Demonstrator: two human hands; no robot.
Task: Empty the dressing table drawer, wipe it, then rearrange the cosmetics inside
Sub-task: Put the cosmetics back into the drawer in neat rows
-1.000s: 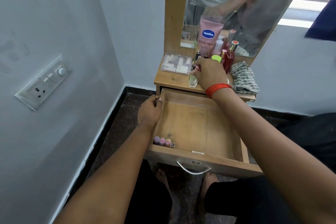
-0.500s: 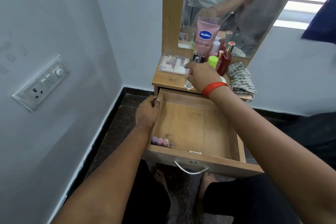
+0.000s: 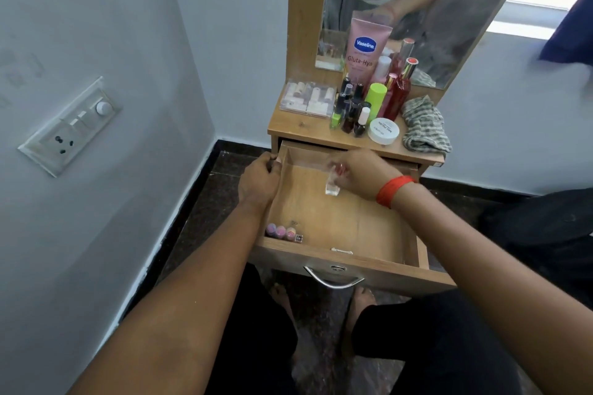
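While my left hand (image 3: 258, 181) is gripping the left wall of the open drawer (image 3: 394, 274) with curled fingers, my right hand (image 3: 362, 171) is pinching a small clear bottle (image 3: 332, 186) low inside the drawer, near its back. Three small pots (image 3: 280, 230) are lying in the front left corner, and other cosmetics (image 3: 359, 106) are standing on the counter (image 3: 301, 127).

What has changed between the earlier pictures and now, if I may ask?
The right-hand grip, holding the small clear bottle, moved from the tabletop down and toward the person into the open drawer. The left-hand grip still holds the drawer's left wall; the small pots in its front-left corner and the cloth stayed put.
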